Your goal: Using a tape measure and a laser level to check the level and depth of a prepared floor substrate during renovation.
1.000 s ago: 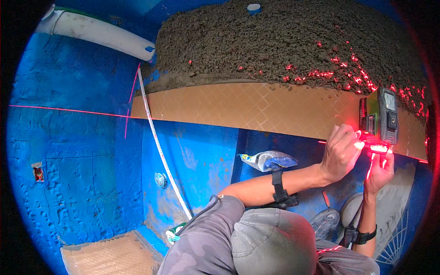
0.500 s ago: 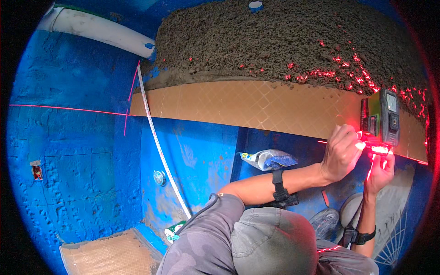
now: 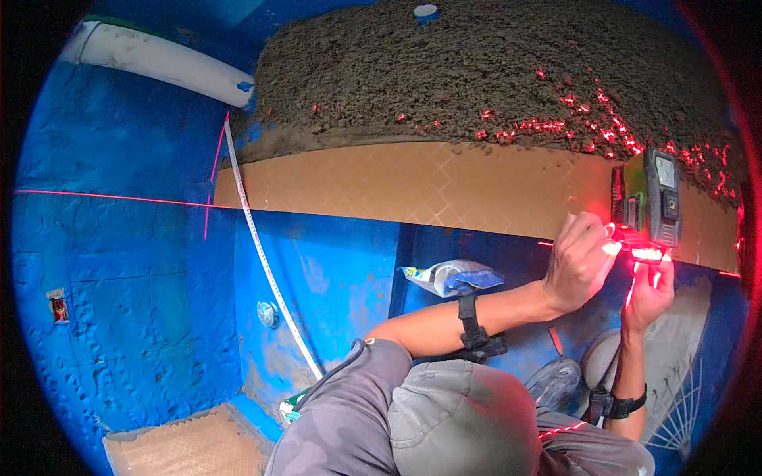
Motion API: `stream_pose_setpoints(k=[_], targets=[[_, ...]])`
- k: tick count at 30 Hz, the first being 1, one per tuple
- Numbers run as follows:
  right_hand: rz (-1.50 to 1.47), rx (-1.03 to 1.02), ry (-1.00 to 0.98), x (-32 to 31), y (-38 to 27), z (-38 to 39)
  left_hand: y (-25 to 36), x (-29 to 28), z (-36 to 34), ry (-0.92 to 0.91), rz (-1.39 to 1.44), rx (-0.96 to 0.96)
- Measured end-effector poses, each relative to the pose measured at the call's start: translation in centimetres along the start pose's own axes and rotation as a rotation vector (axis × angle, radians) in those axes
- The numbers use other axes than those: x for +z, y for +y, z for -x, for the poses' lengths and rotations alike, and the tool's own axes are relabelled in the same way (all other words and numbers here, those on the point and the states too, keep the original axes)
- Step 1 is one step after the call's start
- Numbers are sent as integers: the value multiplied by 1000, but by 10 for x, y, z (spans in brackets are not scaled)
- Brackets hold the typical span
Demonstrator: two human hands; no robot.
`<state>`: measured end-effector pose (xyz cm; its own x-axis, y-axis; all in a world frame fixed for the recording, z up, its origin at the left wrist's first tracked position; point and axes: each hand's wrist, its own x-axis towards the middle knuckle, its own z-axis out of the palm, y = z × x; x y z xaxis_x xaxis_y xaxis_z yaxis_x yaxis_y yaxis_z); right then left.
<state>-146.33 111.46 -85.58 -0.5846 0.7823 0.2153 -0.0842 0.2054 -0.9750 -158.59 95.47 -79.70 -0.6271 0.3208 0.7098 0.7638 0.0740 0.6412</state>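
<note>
A black-and-green laser level (image 3: 655,198) stands at the right end of the brown tiled strip (image 3: 381,178). My left hand (image 3: 583,262) is closed, its thumb and fingertips pinching at the level's glowing red lower edge. Beside it, my right hand (image 3: 651,295) grips that same edge from below, fingers bent upward. Glare hides exactly what the fingertips press on. Red laser lines fall across the blue left wall (image 3: 119,254) and over the mortar. A white measuring tape (image 3: 266,262) stretches from the wall corner down toward my left arm.
Rough dark mortar (image 3: 476,71) lies beyond the strip. A white pipe (image 3: 159,63) runs along the upper left. Below the strip are a bag with a blue patch (image 3: 452,278) and a round metal fitting (image 3: 268,314). A tiled piece (image 3: 190,444) sits at lower left.
The whole view has shifted slightly, so things appear a little farther left. Both hands keep their place at the laser level's lower edge.
</note>
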Motion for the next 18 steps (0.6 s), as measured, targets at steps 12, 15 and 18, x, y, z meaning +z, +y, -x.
stream_pose_setpoints(k=[12,15,18], targets=[[-58,-61,-22,7,-9,0,-1,0,1,0,11,-2],[2,-83,-37,0,-4,-2,0,1,0,-4,14,-5],[48,-105,-19,-3,-1,-2,0,2,-1,-4,17,-4]])
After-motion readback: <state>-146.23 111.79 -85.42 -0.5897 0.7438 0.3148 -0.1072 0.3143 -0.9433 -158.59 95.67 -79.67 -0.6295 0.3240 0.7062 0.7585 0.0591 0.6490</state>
